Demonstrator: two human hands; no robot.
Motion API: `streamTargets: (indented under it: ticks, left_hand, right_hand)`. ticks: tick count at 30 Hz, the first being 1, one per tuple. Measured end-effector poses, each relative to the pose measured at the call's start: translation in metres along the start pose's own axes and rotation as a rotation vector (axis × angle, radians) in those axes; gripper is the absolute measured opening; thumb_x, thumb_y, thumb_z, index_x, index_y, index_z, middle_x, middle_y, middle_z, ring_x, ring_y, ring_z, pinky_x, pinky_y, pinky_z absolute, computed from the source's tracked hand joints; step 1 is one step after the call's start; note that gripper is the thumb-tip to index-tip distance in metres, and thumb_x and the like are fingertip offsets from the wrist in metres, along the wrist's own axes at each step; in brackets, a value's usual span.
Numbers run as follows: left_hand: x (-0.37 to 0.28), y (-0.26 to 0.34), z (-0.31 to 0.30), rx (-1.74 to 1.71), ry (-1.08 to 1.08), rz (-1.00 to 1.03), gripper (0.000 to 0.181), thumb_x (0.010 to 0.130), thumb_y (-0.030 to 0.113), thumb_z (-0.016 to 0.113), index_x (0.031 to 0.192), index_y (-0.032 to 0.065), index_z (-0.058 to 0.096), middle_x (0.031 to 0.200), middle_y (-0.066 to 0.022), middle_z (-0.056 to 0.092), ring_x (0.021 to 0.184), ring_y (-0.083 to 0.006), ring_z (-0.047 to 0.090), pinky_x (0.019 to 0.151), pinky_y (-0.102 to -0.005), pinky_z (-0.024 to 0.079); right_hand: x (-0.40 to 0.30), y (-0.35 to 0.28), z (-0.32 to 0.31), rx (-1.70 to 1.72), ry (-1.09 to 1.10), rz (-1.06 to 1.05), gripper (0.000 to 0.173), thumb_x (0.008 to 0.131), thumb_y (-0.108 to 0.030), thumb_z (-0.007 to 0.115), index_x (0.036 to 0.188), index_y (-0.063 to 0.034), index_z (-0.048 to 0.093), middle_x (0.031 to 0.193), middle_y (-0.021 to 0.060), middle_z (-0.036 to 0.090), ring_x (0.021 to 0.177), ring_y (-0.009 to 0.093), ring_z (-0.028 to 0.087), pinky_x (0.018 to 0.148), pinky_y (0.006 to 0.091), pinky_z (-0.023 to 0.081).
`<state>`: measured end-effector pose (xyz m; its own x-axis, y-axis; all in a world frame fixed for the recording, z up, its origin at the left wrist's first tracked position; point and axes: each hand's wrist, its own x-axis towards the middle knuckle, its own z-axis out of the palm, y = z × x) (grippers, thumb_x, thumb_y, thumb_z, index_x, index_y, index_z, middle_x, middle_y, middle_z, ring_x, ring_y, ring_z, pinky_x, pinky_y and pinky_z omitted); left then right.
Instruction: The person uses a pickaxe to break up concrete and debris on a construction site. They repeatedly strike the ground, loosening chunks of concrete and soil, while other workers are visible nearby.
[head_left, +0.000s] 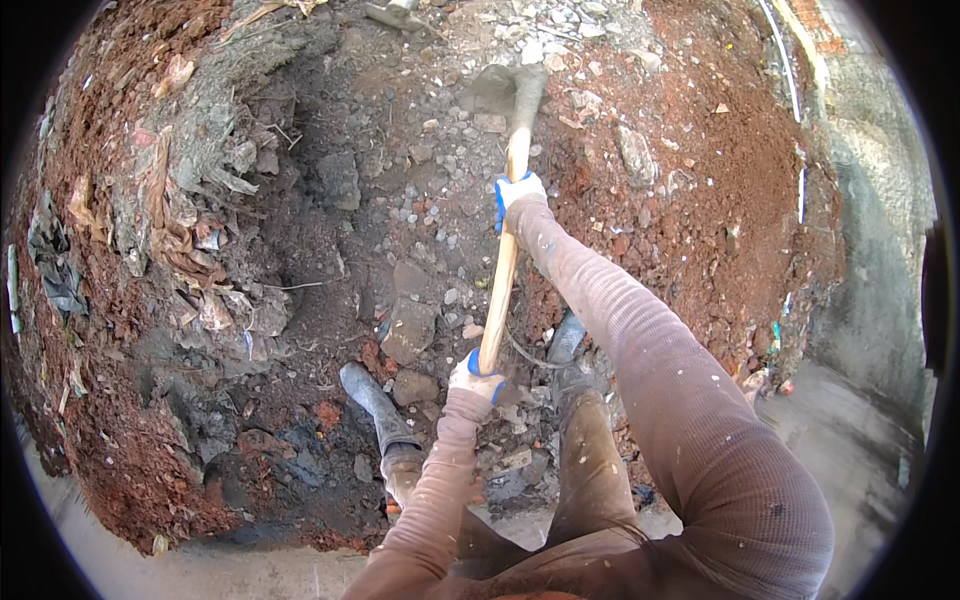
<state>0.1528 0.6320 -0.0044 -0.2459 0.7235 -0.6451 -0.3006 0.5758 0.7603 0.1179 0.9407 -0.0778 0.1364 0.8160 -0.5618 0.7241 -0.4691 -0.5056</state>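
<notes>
A long wooden handle (501, 292) runs up the middle of the head view to the metal head of a digging hoe or mattock (517, 84). My left hand (480, 377), in a white and blue work glove, is closed round the handle's lower end. Farther up, near the metal head, my right hand (517, 196) grips the same handle in a matching glove. The broad blade lies over grey rubble and stones at the top; whether it touches them I cannot tell.
Reddish soil (697, 187) rises on the right beside a concrete wall (874, 225). To the left, a dug bank (225, 172) holds roots and plastic scraps. Large stones (411, 330) lie between my boots (371, 394). Another metal tool head (395, 15) shows at the top edge.
</notes>
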Motion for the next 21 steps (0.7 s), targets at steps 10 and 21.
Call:
streamTargets:
  ticks: [10,21]
  left_hand:
    - [-0.110,-0.123,0.028,0.486,-0.025,-0.228,0.032,0.069,0.023,0.067,0.099,0.0125,0.060,0.082,-0.0170,0.065,0.078,-0.0377,0.063,0.068,-0.0438,0.051]
    - [-0.057,-0.100,0.008,0.343,0.100,0.111,0.032,0.075,0.019,0.064,0.104,0.0049,0.062,0.083,-0.0223,0.064,0.080,-0.0395,0.064,0.068,-0.0425,0.052]
  right_hand:
    - [-0.076,0.199,-0.012,0.150,-0.085,0.322,0.025,0.084,-0.023,0.067,0.091,-0.0061,0.051,0.058,0.0061,0.051,0.040,0.022,0.052,0.034,0.0380,0.047]
    - [-0.091,0.089,-0.042,0.703,-0.343,-0.165,0.028,0.083,-0.007,0.068,0.096,-0.0071,0.043,0.058,0.0049,0.051,0.037,0.018,0.050,0.029,0.0343,0.041]
